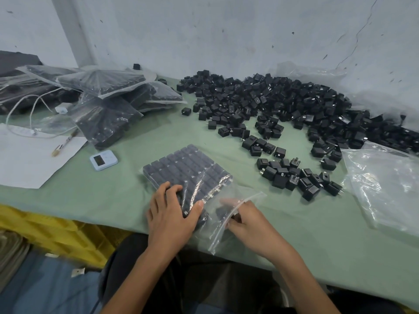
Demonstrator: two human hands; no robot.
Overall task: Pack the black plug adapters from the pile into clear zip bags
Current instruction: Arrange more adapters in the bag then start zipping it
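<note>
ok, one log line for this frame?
stage: bagging | left hand: pressed flat on zip bag | right hand: pinches its mouth | pile: large, loose | packed bags: far left

I am seeing black plug adapters (283, 103) sprawling at one o'clock over a table cloth (158, 137) showing plain pale green. At the centre, a clear zip bag (188, 173) is showing a grid of grey-black blocks through glinting film. At nine o'clock a timer (103, 160) is looking pale blue and the paper (25, 159) white. At eight o'clock a crate (56, 230) is glowing yellow. At twelve o'clock the wall (226, 30) is looking speckled grey-white.
</note>
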